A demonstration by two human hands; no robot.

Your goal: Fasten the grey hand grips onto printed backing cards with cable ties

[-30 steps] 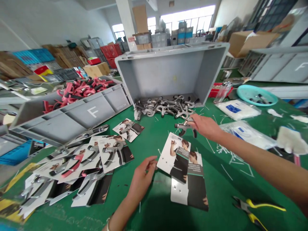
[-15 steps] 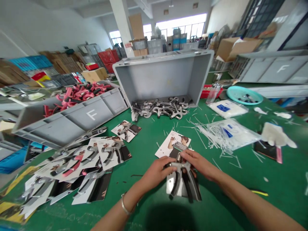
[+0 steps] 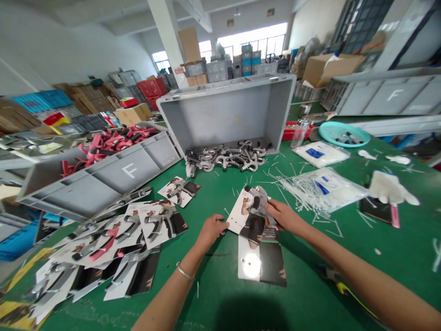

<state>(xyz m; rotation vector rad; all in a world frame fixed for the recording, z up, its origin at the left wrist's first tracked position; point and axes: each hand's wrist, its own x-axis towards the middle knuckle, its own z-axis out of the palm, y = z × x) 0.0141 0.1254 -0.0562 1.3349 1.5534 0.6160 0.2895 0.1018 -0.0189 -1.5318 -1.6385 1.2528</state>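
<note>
My right hand [image 3: 280, 215] is closed around a grey hand grip strengthener [image 3: 259, 198], which lies against a printed backing card [image 3: 237, 219]. Thumb and fingers of my left hand [image 3: 214, 227] pinch that card at its lower left edge. A second printed card [image 3: 262, 264] lies flat on the green table just below, partly covered by the first. To the left, several cards with hand grips on them [image 3: 161, 225] overlap in a pile. A single carded grip [image 3: 179, 191] lies apart from the pile, farther back.
A tipped grey crate [image 3: 227, 110] spills grey grips [image 3: 227, 156] at the back. Pink grips [image 3: 113, 138] fill the left crate [image 3: 127, 172]. White cable ties [image 3: 299, 193], plastic bags [image 3: 332, 188], a glove [image 3: 392, 188] and a teal plate [image 3: 344, 134] lie right. Yellow-handled cutters [image 3: 341, 287] lie beneath my right forearm.
The grey hand grip has moved up and away from the lower card onto the upper one, with my right hand. My left hand has left the grip and shifted left to the upper card's edge.
</note>
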